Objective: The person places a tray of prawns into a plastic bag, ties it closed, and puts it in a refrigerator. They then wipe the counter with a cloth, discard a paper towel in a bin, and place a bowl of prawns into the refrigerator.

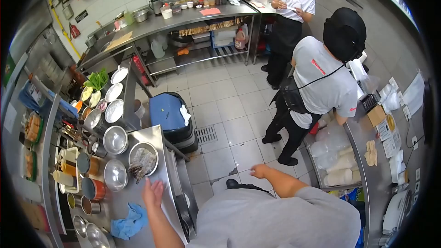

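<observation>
My left hand point(153, 193) is open and empty, fingers stretched out, just below a steel bowl point(156, 156) on the left counter. In that bowl lie greyish pieces that look like raw shrimp point(143, 157), with a darker bunch hanging at the rim nearest my hand. A crumpled blue cloth point(130, 221) lies on the counter to the left of my forearm. Two steel bowls, an upper one point(115, 139) and a lower one point(115, 175), sit beside the shrimp bowl. Out over the floor, my right hand point(258, 171) has its fingers curled in, with nothing visible in it.
A blue-lidded bin point(166, 111) stands beyond the counter, near a floor drain point(206, 134). On the right, a co-worker in a grey shirt point(317, 71) leans over a counter; another person in white point(294, 2) stands farther back. Sauce containers point(93, 188) line the left counter.
</observation>
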The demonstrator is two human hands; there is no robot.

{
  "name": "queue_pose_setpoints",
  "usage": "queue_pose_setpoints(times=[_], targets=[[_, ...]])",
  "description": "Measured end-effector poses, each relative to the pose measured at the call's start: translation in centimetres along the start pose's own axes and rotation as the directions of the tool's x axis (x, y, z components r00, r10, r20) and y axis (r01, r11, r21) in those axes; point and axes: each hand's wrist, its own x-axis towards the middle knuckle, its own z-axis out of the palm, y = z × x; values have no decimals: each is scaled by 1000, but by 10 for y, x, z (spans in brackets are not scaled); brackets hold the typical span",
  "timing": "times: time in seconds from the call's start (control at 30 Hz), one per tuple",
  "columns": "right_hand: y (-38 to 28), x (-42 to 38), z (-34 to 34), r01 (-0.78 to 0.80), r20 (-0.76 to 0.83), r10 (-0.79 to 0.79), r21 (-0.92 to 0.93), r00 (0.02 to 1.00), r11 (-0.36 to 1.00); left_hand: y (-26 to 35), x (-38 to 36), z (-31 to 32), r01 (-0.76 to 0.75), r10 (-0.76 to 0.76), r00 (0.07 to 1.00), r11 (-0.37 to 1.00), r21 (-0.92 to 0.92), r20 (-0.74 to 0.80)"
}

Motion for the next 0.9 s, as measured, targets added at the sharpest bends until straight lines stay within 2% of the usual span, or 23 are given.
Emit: queue_pose_setpoints(times=[0.03, 0.07, 0.1, 0.13, 0.17, 0.2, 0.23, 0.27, 0.33, 0.37, 0.43, 0.47, 0.53, 0.57, 0.6, 0.63, 0.7, 0.73, 0.8, 0.83, 0.9], targets=[[20, -18, 13, -78, 84, 83, -62, 993, 995, -7, 25, 16, 16, -25, 999, 982, -189, -44], [52, -21, 38, -93, 255, 143, -198, 956, 976, -13, 51, 29, 24, -59, 995, 927, -373, -82], [74, -43, 57, -180, 265, 233, -208, 936, 961, -14, 66, 38, 23, -56, 995, 927, -374, -77], [95, -58, 71, -238, 403, 334, -271, 852, 933, -15, 78, 42, -39, 39, 999, 920, -389, -8], [124, -78, 98, -308, 375, 390, -259, 841, 915, -15, 90, 44, -102, 135, 989, 906, -410, 54], [132, -102, 102, -363, 386, 442, -262, 810, 894, -15, 107, 41, -108, 137, 990, 901, -420, 40], [135, -125, 104, -412, 401, 491, -271, 773, 870, -15, 124, 31, -93, 97, 995, 937, -336, -7], [145, -136, 122, -393, 413, 487, -295, 770, 871, -15, 129, 19, -70, 55, 996, 965, -253, -65], [169, -148, 148, -356, 454, 457, -294, 765, 887, -9, 120, 1, -86, 80, 990, 995, -46, -117], [172, -147, 143, -306, 480, 447, -345, 755, 887, -6, 117, -17, -44, 51, 993, 997, 68, -102], [153, -141, 140, -196, 487, 277, -212, 828, 957, -4, 123, -84, 54, -27, 995, 959, 279, -100], [138, -139, 136, -122, 542, 251, -264, 802, 957, 5, 96, -97, -11, 42, 997, 910, 415, -67], [92, -128, 108, -116, 311, 129, -60, 942, 991, 25, 41, -120, -174, 255, 966, 783, 597, -53], [75, -117, 99, -60, 360, 89, -90, 929, 994, 23, 26, -130, -227, 395, 905, 762, 607, -157], [61, -106, 95, -98, 313, 96, -9, 945, 995, 19, 12, -137, -278, 523, 818, 724, 631, -239], [51, -93, 91, -139, 260, 114, 80, 959, 987, 16, -9, -139, -256, 525, 801, 734, 629, -287], [35, -59, 86, -43, 291, 32, 30, 956, 999, 18, -40, -140, -173, 549, 798, 606, 777, -250], [19, -45, 78, 24, 260, -16, -28, 966, 999, 11, -42, -152, -166, 549, 792, 615, 771, -267], [-24, -18, 56, 108, 215, -84, -103, 973, 989, -15, -41, -173, -464, 700, 689, 626, 627, -189], [-49, -6, 45, 129, 200, -104, -118, 974, 985, -22, -54, -172, -464, 698, 688, 632, 621, -196], [-100, 17, 28, 238, 74, -240, 40, 968, 971, -29, -101, -144, -390, 906, 391, 326, 861, -165]])
